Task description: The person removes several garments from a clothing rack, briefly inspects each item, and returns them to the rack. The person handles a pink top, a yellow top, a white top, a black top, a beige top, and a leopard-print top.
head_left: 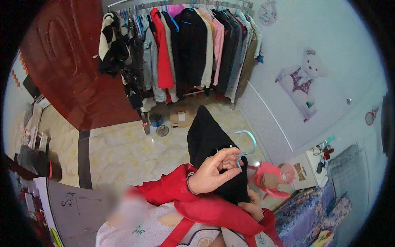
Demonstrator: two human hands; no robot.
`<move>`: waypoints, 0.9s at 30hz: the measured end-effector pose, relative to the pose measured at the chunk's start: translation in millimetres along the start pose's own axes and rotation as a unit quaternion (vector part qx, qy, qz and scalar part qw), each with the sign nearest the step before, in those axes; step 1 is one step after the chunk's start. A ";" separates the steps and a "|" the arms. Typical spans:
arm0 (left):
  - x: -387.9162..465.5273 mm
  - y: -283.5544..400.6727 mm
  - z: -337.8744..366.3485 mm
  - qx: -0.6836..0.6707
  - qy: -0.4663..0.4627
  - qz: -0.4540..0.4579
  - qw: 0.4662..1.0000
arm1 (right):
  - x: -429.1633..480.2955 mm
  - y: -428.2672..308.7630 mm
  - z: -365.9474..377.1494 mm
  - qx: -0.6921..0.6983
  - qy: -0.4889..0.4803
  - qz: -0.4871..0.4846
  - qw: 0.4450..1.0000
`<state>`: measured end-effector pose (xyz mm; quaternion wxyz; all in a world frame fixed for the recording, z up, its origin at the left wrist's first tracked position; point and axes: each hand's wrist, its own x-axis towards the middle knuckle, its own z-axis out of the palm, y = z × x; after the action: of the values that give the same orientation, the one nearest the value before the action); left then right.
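Note:
My left hand [214, 171] has its thumb and fingers around the neck of a light-blue clothes hanger [253, 142], whose curved hook points up and right. A black garment [202, 132] hangs around the hanger, with a pointed upper corner. Most of the hanger's body is hidden by the cloth and my fingers. Lower right, my right hand [254, 205] grips the lower edge of the black garment; some of its fingers are hidden behind the cloth.
A metal rack [179, 3] full of hanging clothes stands ahead. Below it are a cardboard box [182, 119] and a blue tub [155, 120]. A pink chair [271, 179] and a patterned cloth-covered surface [304, 210] are at right. A red-brown door [74, 61] stands left.

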<state>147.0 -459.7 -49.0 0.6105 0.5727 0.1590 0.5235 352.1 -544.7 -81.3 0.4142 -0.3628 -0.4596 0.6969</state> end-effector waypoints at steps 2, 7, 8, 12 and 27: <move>14.0 -5.7 -11.4 0.007 0.012 0.021 1.000 | 25.0 -2.8 -15.9 -0.004 -0.028 0.031 0.999; 66.8 -16.5 -37.5 0.010 0.036 0.032 0.999 | 91.2 -26.4 -46.8 0.010 -0.065 0.037 0.997; 80.8 -16.8 -42.3 0.011 0.036 0.031 0.999 | 104.8 -32.4 -53.4 0.009 -0.072 0.028 0.997; 140.7 -15.2 -60.3 0.054 0.019 0.025 0.998 | 152.9 -43.5 -92.1 0.011 -0.090 0.019 0.996; 281.8 -42.2 -144.0 0.183 0.118 0.102 0.971 | 345.5 -110.6 -148.0 -0.103 -0.161 -0.059 0.980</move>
<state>165.1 -143.0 -13.6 0.4159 0.6218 0.2637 0.6090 374.2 -153.8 -66.8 0.3357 -0.2586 -0.6105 0.6691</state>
